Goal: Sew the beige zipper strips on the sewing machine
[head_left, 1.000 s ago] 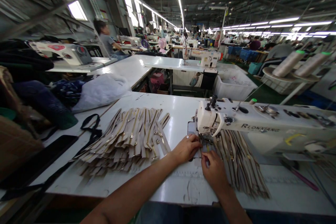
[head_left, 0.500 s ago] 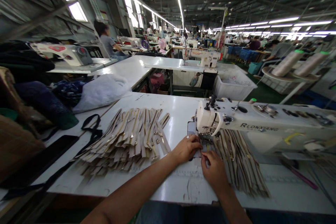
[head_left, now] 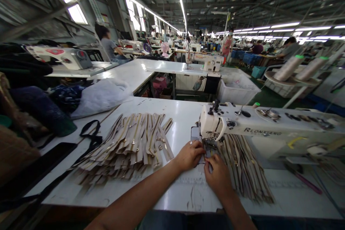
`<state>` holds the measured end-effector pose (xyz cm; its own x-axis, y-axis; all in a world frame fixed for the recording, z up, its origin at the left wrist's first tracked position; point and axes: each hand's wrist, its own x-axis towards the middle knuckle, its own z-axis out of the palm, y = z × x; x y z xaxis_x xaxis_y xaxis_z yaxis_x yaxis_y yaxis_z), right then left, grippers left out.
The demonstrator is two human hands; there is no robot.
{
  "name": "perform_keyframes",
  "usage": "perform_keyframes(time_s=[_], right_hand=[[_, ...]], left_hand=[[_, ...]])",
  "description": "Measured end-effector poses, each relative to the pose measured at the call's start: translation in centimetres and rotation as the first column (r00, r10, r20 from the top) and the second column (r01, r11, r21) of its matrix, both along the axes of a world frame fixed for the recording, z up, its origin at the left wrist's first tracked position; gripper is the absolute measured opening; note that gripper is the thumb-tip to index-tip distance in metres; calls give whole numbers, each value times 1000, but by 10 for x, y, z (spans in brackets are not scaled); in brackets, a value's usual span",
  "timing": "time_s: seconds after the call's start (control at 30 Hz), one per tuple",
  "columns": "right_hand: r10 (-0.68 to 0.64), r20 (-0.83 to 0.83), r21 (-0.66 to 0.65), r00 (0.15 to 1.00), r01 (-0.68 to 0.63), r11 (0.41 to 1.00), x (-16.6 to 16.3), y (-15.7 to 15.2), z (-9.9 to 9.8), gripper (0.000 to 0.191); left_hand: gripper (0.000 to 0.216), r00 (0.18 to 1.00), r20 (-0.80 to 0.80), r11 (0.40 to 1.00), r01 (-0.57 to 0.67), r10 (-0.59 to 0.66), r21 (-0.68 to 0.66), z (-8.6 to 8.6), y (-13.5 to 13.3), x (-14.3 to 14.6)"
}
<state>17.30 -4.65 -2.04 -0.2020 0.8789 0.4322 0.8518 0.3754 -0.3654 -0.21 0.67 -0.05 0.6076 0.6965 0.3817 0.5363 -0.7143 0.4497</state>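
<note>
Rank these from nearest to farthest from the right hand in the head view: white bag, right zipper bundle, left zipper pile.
1. Right zipper bundle: just right of the right hand.
2. Left zipper pile: left, across the table.
3. White bag: left, beyond the pile.

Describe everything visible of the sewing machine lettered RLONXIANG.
The sewing machine looks like pale painted metal, with dark lettering along its long arm. Metal fittings and dark holes line its top; a yellow mark shows on its side. It stands upright on the white table, its right end cut off by the frame. Zipper strips extend from beneath the arm. Both hands are by its needle end; contact is unclear.
</note>
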Motion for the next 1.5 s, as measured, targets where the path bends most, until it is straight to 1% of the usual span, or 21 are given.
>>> perform_keyframes(time_s=[0.23,0.37,0.57,0.73,0.93,1.1,1.33,1.43,1.5], right_hand=[[-64,123,-26,990,68,997,-6,13,7,21],[-66,135,-44,989,72,996,-9,21,7,23],[-66,164,-40,984,73,996,-13,27,8,33],[-67,198,-24,978,73,997,-13,26,6,31],[-74,128,26,989,71,997,-13,19,1,29],[-54,55,57,997,50,997,-15,12,0,27],[-25,18,90,1000,23,996,-17,9,-5,26],[-19,-2,98,1000,19,995,-17,10,-7,26],[-21,-19,98,1000,23,995,-18,11,-8,26]], left_hand=[[24,997,-29,997,-67,68,30,-2,0,1],[25,995,-15,995,-94,95,33,-4,1,1],[30,990,-22,990,-135,136,28,-4,1,2],[39,984,-52,986,-168,169,18,-2,2,1],[41,978,-76,981,-194,193,6,0,2,2],[40,976,-90,980,-198,198,1,0,1,1],[45,962,-205,979,-195,179,-64,1,-3,-2],[47,954,-237,977,-205,185,-62,2,-2,-1],[50,939,-268,971,-234,216,-38,4,-1,1]])
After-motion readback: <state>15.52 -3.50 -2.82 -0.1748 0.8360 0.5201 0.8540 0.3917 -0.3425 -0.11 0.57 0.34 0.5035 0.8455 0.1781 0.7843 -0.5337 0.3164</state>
